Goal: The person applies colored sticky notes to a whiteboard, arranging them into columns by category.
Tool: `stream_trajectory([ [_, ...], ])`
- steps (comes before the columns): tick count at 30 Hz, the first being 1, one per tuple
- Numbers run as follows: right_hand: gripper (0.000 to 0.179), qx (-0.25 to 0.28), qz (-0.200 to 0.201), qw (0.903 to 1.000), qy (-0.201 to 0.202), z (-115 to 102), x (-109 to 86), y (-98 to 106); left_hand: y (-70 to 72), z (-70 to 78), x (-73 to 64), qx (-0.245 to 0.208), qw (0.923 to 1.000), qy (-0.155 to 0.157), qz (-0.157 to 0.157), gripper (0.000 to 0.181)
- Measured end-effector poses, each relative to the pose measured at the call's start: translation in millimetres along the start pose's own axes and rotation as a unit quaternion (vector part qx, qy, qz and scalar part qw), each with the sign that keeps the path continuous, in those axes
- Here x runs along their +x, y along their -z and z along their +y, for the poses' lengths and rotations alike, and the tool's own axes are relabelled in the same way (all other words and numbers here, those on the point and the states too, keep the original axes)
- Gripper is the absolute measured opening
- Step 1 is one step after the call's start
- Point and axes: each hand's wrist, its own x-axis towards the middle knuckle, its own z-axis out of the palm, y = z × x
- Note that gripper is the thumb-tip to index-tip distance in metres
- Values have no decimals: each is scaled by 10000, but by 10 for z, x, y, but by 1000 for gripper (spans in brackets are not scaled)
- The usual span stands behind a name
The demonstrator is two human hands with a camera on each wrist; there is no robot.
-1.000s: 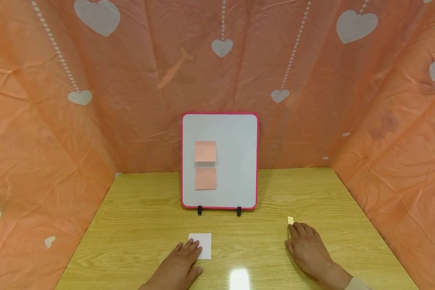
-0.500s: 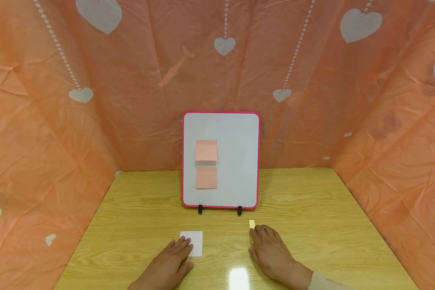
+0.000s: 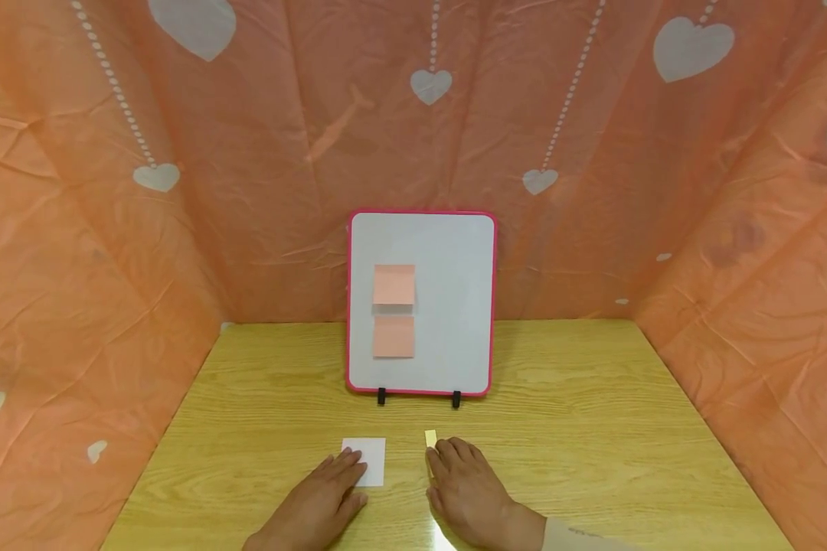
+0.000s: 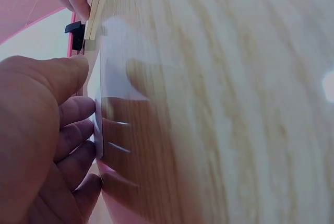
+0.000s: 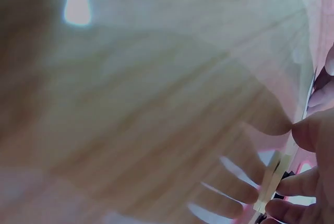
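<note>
Head view: yellow strip (image 3: pixel 430 438) points its long axis toward the whiteboard (image 3: pixel 455 298).

We see a shiny wood-look desk (image 3: pixel 262 383), a smooth paper square (image 3: pixel 375 462), and a wrinkly curtain (image 3: pixel 262 245) past the desk's back edge.

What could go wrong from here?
Upper pink note: shadow below it suggests a lifted lower edge; it might peel off the whiteboard.
White paper: flat under the left hand, it could skew if that hand drags.
Yellow strip: partly hidden by the right hand, it might slip unnoticed.
</note>
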Motion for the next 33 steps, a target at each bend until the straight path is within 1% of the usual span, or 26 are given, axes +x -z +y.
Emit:
stream_trajectory([
  [4,49,-7,-26,10000,-15,-28,2,16,0,-3,8,1,10000,32,17,50],
  [7,48,-49,17,10000,17,-36,3,26,2,-3,9,-48,10000,66,0,51],
  [12,49,-120,94,9999,35,-48,8,31,12,9,16,-58,9999,68,71,50],
  [15,52,-68,68,9999,32,-37,-1,38,24,33,36,-17,9998,-20,191,49],
  [17,54,-48,138,9999,56,-11,-9,43,33,60,58,12,9995,-110,286,49],
  [19,55,-39,287,9996,64,31,-18,45,43,96,90,41,9991,-236,363,51],
  [21,54,-82,477,9988,63,85,-25,43,47,138,142,101,9986,-376,365,54],
  [24,53,-147,633,9979,76,179,-40,35,55,207,256,197,9979,-594,158,60],
  [26,54,-186,633,9977,154,239,-53,28,53,241,362,270,9968,-755,-42,66],
  [29,52,-135,634,9973,355,315,-72,21,51,279,533,412,9942,-922,-373,79],
  [33,46,-166,746,9942,760,366,-72,5,36,288,722,714,9888,-1138,-648,94],
])
